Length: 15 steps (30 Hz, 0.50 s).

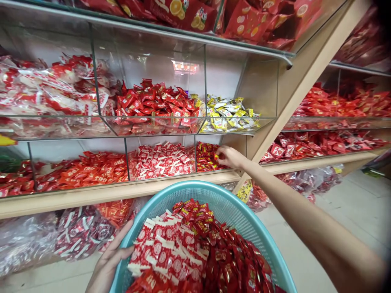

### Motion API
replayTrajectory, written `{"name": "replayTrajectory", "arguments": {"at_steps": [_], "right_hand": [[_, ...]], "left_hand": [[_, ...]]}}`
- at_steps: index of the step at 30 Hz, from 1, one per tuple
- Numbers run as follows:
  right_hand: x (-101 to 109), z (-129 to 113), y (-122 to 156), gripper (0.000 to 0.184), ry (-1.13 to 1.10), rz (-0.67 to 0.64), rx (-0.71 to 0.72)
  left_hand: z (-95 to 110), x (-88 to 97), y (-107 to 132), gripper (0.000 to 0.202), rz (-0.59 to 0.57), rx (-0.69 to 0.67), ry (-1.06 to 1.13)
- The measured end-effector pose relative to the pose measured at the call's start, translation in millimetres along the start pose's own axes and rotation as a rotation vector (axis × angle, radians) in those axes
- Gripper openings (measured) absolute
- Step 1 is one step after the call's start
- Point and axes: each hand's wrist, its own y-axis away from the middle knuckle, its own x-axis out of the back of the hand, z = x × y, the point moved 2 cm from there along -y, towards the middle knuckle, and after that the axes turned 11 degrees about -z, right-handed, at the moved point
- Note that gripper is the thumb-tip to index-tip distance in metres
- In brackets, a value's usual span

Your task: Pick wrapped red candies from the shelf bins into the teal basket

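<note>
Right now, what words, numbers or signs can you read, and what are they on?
No text is clear enough to quote.
Red-and-white candies in the basket: too small.
Yellow-lettered candies there: too blurred.
Fruit bags: too blurred.
Yellow-and-white candies: too small.

Bright light reflects in the glass (168,65) while right-hand corners darken.

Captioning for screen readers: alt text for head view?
Left hand holds a round turquoise plastic basket of mostly red wrapped packets; right hand reaches to small red and yellow packets on a lower wooden shelf. Clear-walled compartments above hold more wrapped packets.
</note>
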Motion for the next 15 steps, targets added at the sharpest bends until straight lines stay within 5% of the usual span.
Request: {"name": "replayTrajectory", "arguments": {"at_steps": [7, 11, 15], "right_hand": [[34, -47, 71, 0.020, -0.379, 0.303, 0.089], [25, -92, 99, 0.017, -0.279, 0.163, 0.349], [-18, -119, 95, 0.024, -0.057, -0.040, 0.508]], "left_hand": [[-1, -6.0, 6, 0.072, -0.016, 0.018, 0.049], [0, -9.1, 9, 0.072, -0.021, 0.017, 0.038], [2, -12.3, 13, 0.078, -0.028, -0.004, 0.023]]}}
